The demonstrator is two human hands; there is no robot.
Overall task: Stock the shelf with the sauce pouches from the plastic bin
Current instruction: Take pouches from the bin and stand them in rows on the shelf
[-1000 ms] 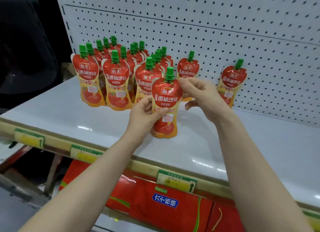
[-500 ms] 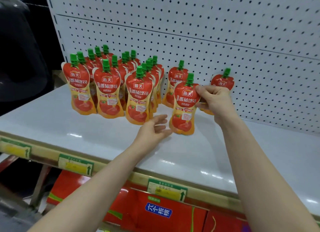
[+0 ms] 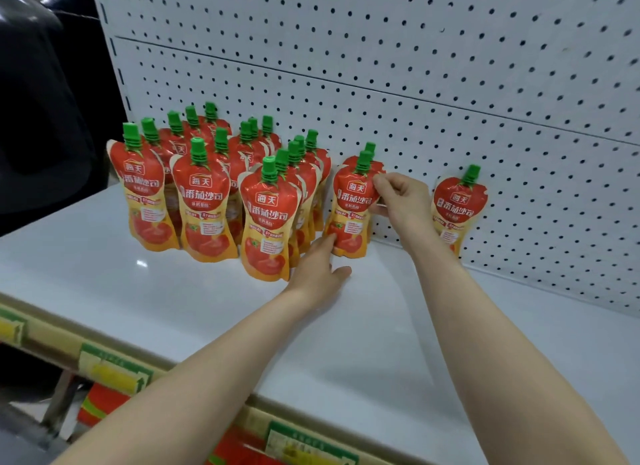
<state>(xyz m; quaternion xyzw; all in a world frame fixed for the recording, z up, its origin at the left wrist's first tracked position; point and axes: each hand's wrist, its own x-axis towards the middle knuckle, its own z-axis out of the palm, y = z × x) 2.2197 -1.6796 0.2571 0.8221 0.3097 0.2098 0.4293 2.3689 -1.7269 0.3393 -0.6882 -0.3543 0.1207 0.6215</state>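
Neatly ranked on the white shelf (image 3: 381,326), green-capped sauce pouches (image 3: 201,201) face front in rows. One pouch (image 3: 351,204) stands just ahead of another near the pegboard (image 3: 415,66); the right hand (image 3: 401,196) pinches its upper edge to keep it upright, while the left hand (image 3: 318,267), fingers straight, touches its base, seemingly squaring it.

A single camera, worn on the person's head, looks forward and down across the white shelf (image 3: 381,333) toward the pegboard back panel (image 3: 415,69), close in, both forearms (image 3: 194,378) entering from below
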